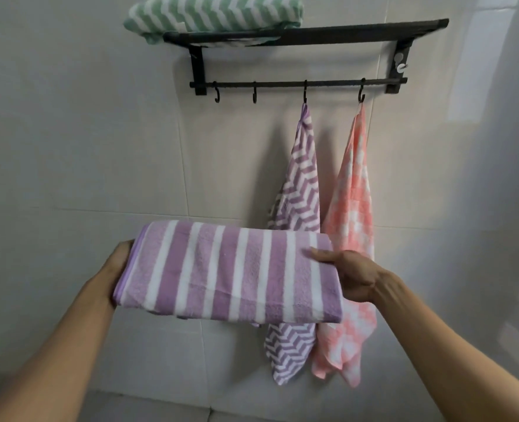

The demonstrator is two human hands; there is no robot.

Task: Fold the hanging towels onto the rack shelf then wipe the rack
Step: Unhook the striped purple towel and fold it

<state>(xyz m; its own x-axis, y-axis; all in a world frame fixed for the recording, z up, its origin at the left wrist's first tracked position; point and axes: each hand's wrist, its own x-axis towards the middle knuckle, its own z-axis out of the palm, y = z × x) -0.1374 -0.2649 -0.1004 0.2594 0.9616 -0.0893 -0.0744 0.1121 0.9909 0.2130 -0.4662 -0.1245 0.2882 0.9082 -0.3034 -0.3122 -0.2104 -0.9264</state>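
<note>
Striped purple towel, folded flat, held level in front of the wall between both hands. Left hand grips its left end, fingers hidden beneath the cloth. Right hand holds the right end, thumb on top, fingers under. Behind it, purple chevron towel and pink checked towel hang from hooks on the rail, side by side. Above, black rack shelf carries a folded green chevron towel at its left end. Pale tiled wall beyond.
</note>
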